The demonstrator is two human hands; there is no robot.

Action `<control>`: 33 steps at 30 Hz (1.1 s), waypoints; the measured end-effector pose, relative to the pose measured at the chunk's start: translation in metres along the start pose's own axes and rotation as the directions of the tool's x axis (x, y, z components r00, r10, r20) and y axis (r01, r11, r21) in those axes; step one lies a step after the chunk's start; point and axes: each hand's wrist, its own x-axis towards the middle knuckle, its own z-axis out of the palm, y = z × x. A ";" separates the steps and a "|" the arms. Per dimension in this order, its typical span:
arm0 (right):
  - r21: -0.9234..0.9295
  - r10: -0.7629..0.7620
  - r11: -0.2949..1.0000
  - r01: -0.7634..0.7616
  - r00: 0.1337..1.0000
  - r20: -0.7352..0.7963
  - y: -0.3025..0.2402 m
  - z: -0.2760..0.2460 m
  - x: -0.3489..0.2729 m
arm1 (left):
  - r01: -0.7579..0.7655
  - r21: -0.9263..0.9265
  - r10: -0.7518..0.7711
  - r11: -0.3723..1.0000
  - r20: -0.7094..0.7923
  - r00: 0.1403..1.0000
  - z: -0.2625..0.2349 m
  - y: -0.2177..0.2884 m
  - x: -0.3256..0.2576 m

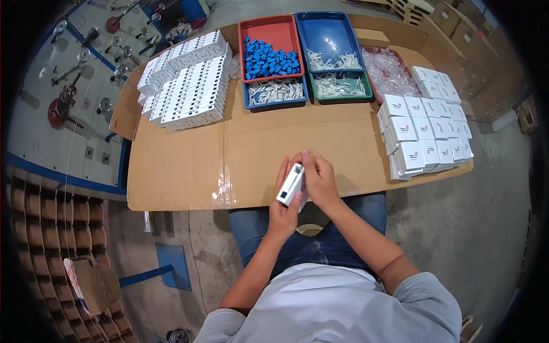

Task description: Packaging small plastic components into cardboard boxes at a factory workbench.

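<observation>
A small white box (290, 187) with a black square mark on its narrow side is tilted over the near edge of the cardboard-covered table (177, 171). My left hand (281, 218) is closed round its near part, with the thumb on the side closest to me. At the far end of the box, my right hand (321, 182) pinches with bent fingers against the opening or flap. Whether that end is open is partly hidden by the fingertips.
Stacked white boxes stand at the left (194, 91) and right (423, 134). Between them are a red tray of blue clips (271, 20), blue (274, 107) and green (343, 99) trays of white plugs, a blue tray (323, 16), and clear plastic bags (392, 73).
</observation>
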 end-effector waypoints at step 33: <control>-0.508 -0.069 0.816 0.274 0.921 0.384 0.033 -0.008 0.083 | 0.118 0.783 0.264 0.610 -0.342 0.902 -0.229 -0.060 0.074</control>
